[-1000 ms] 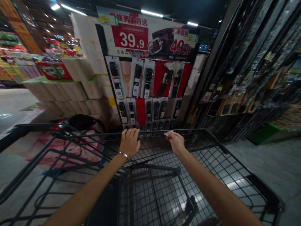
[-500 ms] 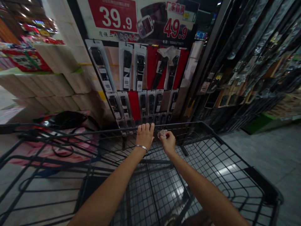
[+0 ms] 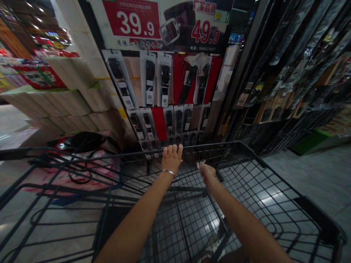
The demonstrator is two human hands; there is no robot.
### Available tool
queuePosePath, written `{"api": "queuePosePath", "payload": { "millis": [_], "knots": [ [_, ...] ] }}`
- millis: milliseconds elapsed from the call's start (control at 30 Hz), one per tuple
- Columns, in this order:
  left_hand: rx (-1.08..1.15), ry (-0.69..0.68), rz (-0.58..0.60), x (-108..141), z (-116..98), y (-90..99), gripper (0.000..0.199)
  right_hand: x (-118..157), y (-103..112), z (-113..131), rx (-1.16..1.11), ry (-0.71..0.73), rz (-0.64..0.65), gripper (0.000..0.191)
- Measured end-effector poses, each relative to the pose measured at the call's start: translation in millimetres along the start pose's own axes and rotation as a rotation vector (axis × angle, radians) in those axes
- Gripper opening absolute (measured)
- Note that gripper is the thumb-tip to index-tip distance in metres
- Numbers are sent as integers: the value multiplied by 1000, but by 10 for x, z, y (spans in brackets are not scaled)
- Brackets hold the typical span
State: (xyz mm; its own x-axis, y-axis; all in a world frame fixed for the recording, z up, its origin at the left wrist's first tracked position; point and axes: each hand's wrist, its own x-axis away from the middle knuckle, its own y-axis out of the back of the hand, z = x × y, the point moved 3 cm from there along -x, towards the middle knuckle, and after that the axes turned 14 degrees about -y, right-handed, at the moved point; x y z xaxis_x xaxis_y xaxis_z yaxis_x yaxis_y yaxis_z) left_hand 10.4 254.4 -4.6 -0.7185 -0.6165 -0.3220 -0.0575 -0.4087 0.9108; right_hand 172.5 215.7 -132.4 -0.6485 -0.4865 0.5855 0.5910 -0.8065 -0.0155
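Observation:
My left hand [image 3: 172, 157], with a silver bangle on the wrist, is curled over the far rail of a black wire shopping cart [image 3: 216, 144]. To its right, my right hand [image 3: 208, 173] is closed in a pinch over the cart basket. A small crumpled whitish piece [image 3: 200, 164], like tissue or plastic wrap, pokes out past its fingertips. Most of that piece is hidden by the fingers. Both forearms reach forward across the wire basket, and floor tiles show through its mesh.
Packaged belts [image 3: 165, 81] hang on a rack beyond the cart, under a price sign [image 3: 131, 22]. Pale stacked packs [image 3: 49, 100] stand at the left, with a pink bag [image 3: 93, 164] below. Plastic-covered dark goods [image 3: 290, 47] hang at the right, near a green-edged bin [image 3: 311, 142].
My right hand has moved right, away from my left hand, and turned, so less of the crumpled piece shows. My left hand stays on the rail. The view has shifted slightly.

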Motion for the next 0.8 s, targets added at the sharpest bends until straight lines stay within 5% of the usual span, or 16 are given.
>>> {"api": "queuePosePath", "payload": {
  "millis": [267,800],
  "knots": [
    [-3,-1,-9,-4,-5,4,68,230,-132,251,-239,-169,141,24],
    [11,6,-20,2,-6,23,67,672,-179,682,-357,-173,329,19]
  ]
}}
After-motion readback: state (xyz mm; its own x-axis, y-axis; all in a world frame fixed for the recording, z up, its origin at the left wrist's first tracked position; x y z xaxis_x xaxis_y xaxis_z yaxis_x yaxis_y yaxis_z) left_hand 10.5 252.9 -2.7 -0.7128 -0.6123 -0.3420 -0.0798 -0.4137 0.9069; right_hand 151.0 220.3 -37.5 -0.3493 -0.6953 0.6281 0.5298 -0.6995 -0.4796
